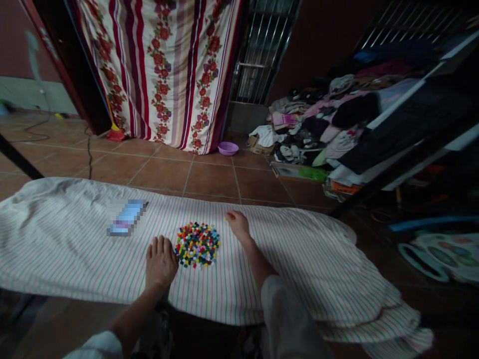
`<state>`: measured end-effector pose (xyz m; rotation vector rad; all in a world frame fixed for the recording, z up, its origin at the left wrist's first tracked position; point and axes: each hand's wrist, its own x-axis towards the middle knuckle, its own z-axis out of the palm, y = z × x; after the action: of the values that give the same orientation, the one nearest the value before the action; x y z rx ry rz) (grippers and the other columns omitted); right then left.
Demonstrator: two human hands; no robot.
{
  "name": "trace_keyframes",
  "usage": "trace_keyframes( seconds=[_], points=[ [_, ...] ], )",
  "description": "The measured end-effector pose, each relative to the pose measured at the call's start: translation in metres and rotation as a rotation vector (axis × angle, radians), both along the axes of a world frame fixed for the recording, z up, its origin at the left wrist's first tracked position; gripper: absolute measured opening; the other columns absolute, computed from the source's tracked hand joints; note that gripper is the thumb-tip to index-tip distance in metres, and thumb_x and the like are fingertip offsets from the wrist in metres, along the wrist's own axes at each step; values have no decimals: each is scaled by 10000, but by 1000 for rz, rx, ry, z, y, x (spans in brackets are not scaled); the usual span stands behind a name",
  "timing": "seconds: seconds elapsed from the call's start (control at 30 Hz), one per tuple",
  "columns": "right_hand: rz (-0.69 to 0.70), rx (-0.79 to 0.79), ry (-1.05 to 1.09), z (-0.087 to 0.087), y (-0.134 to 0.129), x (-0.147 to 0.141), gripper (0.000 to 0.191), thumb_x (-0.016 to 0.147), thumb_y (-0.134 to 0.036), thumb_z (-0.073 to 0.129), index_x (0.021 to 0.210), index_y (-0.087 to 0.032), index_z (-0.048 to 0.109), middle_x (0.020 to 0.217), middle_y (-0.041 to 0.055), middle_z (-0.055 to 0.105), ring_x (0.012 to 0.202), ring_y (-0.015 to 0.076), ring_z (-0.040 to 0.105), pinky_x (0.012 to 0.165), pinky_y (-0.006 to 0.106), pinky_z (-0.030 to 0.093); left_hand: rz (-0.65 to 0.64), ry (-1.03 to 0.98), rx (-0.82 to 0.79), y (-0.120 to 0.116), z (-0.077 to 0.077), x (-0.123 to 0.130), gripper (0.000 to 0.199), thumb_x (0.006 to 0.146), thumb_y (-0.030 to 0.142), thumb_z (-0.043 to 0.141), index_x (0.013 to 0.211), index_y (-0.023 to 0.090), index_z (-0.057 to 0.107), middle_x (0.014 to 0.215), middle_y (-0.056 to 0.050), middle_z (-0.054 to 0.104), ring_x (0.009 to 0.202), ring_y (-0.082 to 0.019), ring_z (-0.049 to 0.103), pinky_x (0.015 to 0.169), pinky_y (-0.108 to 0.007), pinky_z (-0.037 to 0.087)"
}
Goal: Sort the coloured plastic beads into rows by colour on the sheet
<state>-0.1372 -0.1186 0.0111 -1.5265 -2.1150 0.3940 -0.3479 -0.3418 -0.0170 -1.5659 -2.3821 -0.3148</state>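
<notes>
A round pile of small multicoloured pieces (197, 244) lies on a striped cloth (299, 259). My left hand (161, 262) rests flat on the cloth just left of the pile, its edge close to the pieces, fingers stretched out. Beyond the pile's upper right side, my right hand (238, 224) is closed in a pinch, with a small yellow piece (226, 217) at its fingertips. A pixelated phone-like object (127, 218) lies on the cloth, up and left of my left hand.
Past the cloth are a tiled floor (164, 167), a purple basin (228, 148), a floral curtain (175, 75) and a red dustpan (116, 133). Heaped clothes (329, 119) are at the right, behind a dark slanting bar (374, 182).
</notes>
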Motion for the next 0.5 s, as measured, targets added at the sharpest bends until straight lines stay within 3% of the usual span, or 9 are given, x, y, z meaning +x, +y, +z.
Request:
trace_keyframes(
  seconds=[0.1, 0.2, 0.5],
  points=[
    [-133, -20, 33, -2, 5, 30, 238, 860, -260, 492, 965, -243, 705, 925, 26, 691, 832, 145, 620, 750, 234, 447, 2, -3, 6, 0, 2, 1, 457, 862, 250, 360, 1224, 44, 549, 1347, -216, 506, 1312, -351, 389, 1060, -485, 306],
    [-177, -48, 48, -5, 3, 46, 227, 857, -280, 498, 939, -251, 707, 901, 15, 698, 816, 144, 624, 732, 233, 448, 1, -6, 17, 0, 3, 1, 452, 862, 246, 358, 1214, 40, 553, 1339, -221, 511, 1303, -354, 399, 1057, -489, 308],
    [-136, -85, 61, -11, -18, 38, 219, 858, -276, 501, 952, -239, 694, 933, 15, 700, 833, 133, 628, 732, 214, 441, -4, -19, 26, 0, 6, 2, 436, 864, 253, 359, 1204, 62, 554, 1328, -203, 522, 1310, -333, 392, 1059, -470, 312]
  ],
)
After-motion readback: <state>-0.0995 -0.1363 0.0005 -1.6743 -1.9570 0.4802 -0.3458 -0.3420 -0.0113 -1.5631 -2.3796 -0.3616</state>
